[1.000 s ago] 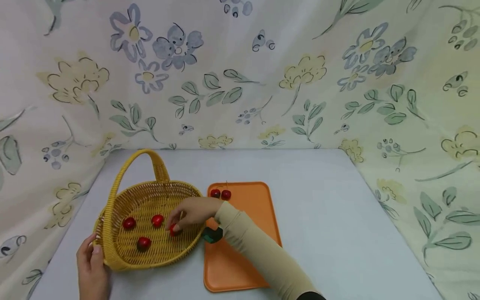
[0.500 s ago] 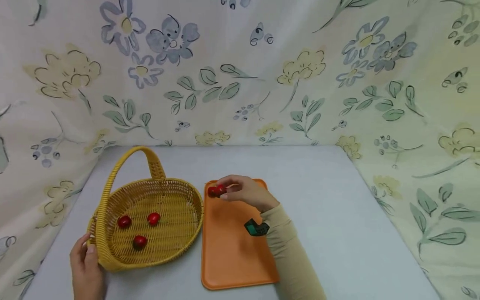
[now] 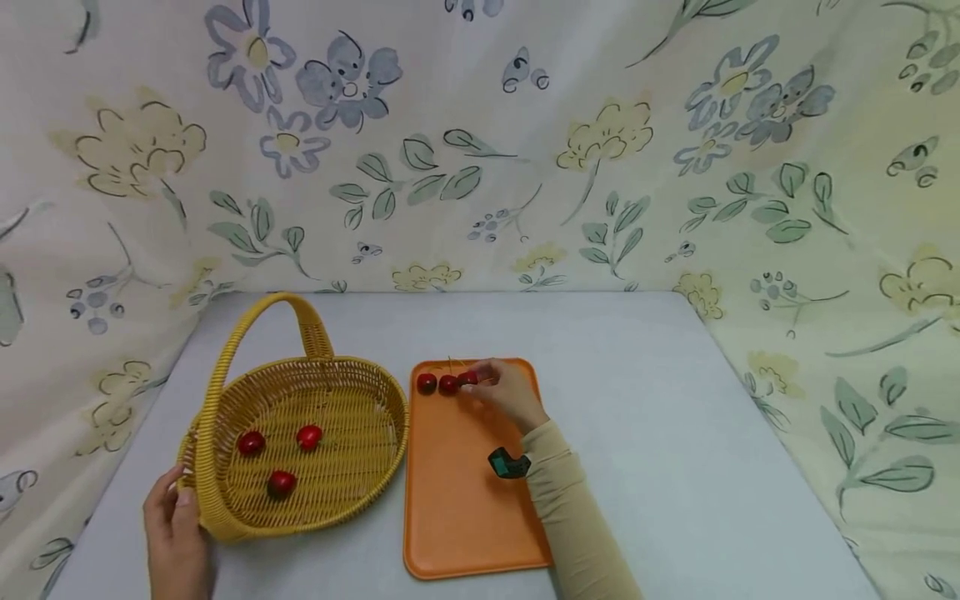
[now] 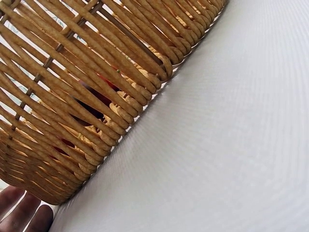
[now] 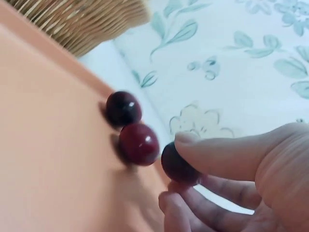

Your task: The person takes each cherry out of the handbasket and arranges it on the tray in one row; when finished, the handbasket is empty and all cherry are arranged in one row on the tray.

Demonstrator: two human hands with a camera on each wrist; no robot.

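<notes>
My right hand (image 3: 504, 392) pinches a dark red cherry (image 5: 175, 163) between thumb and fingers, low over the far edge of the orange tray (image 3: 472, 500). Beside it, two more cherries lie on the tray in a row, a left one (image 3: 427, 383) and a middle one (image 3: 447, 384). My left hand (image 3: 176, 529) holds the yellow wicker basket (image 3: 330, 521) at its near left side, by the foot of the handle. Inside the basket lie three red cherries: one at the left (image 3: 251, 442), one farther right (image 3: 309, 437) and one nearer me (image 3: 281, 484).
Basket and tray stand side by side on a white table (image 3: 637, 417), the basket's right rim close to the tray's left edge. The tall handle (image 3: 217, 392) arches over the basket's left part. Behind the table hangs a floral cloth (image 3: 480, 167).
My right hand has carried a cherry from the basket to the tray's far edge, ending to the right of the two others there. The left hand stays at the basket.
</notes>
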